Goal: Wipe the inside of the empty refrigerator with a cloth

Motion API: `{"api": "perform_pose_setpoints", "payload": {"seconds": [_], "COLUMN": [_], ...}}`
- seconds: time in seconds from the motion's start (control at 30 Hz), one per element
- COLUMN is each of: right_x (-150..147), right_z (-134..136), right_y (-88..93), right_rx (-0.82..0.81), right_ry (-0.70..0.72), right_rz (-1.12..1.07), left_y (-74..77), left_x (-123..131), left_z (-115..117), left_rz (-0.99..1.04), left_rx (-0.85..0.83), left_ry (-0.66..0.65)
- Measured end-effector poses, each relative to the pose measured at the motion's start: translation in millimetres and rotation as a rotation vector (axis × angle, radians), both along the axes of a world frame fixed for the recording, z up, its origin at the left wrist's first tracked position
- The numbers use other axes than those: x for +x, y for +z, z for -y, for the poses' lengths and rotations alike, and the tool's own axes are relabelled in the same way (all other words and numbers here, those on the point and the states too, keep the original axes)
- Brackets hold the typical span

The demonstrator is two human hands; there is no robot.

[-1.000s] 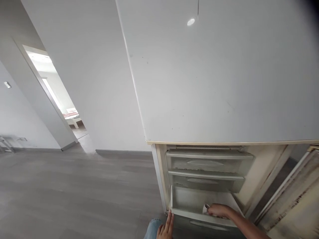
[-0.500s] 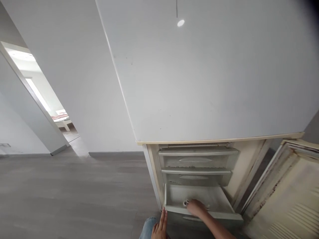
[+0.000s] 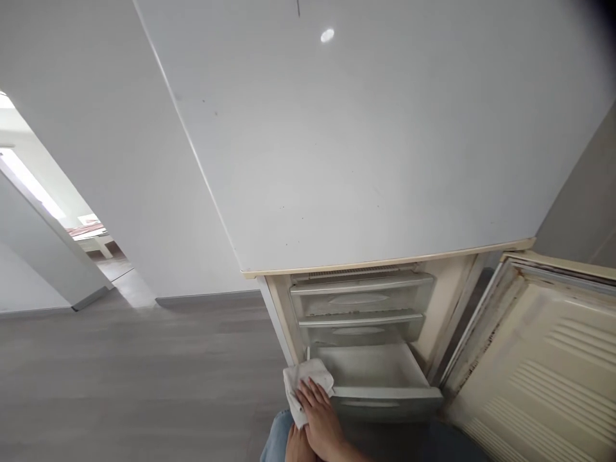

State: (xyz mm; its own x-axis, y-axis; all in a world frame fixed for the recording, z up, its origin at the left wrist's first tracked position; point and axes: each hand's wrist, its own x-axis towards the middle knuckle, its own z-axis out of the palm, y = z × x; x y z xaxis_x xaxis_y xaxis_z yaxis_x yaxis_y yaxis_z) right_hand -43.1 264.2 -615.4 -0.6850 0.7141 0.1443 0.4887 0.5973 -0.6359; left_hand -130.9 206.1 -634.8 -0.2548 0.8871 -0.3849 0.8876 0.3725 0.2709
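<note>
A folded white cloth [image 3: 308,375] is spread at the drawer's left front corner, just above my knee. My right hand [image 3: 320,410] is on top of it, fingers pressed together along its surface, holding it. Below sits my left hand [image 3: 297,444], partly covered by the cloth and my right hand, so its fingers are hidden. Beside both hands, the lowest freezer drawer [image 3: 385,393] is pulled out, showing its pale inside.
Two shut drawers [image 3: 359,298] sit above the pulled-out one in the fridge. Its yellowed door [image 3: 543,359] stands wide open at the right, with dark stains along the seal. Grey floor [image 3: 144,378] stretches left. A doorway [image 3: 48,186] shows farther left.
My right hand has left the inside of the drawer and moved left to my left hand. The white cloth, earlier a small bunch in the right hand, now lies spread out. The view has shifted right.
</note>
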Motion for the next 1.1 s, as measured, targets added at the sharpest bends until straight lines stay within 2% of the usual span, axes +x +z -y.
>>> {"api": "perform_pose_setpoints", "payload": {"seconds": [0.07, 0.13, 0.3, 0.43, 0.6, 1.1], "right_x": [10, 19, 42, 67, 106, 220], "right_z": [3, 1, -6, -7, -7, -24], "right_y": [-6.2, -6.3, -7.1, -22.0, -36.2, -60.4], "right_rx": [0.053, 0.095, 0.258, 0.435, 0.632, 0.734], "right_ry": [0.062, 0.060, 0.044, -0.064, -0.226, -0.546], "right_rz": [0.014, 0.038, 0.103, 0.172, 0.216, 0.280], "left_y": [-1.6, -2.3, 2.9, 7.6, 6.1, -5.8], "left_x": [0, 0, 2, 5, 3, -1], "left_z": [1, 3, 10, 13, 14, 11], "left_rz": [0.016, 0.015, -0.008, -0.008, -0.018, -0.056], "left_rx": [-0.003, 0.034, 0.109, 0.151, 0.194, 0.190], "left_ry": [-0.053, -0.093, -0.083, -0.045, -0.053, -0.073]}}
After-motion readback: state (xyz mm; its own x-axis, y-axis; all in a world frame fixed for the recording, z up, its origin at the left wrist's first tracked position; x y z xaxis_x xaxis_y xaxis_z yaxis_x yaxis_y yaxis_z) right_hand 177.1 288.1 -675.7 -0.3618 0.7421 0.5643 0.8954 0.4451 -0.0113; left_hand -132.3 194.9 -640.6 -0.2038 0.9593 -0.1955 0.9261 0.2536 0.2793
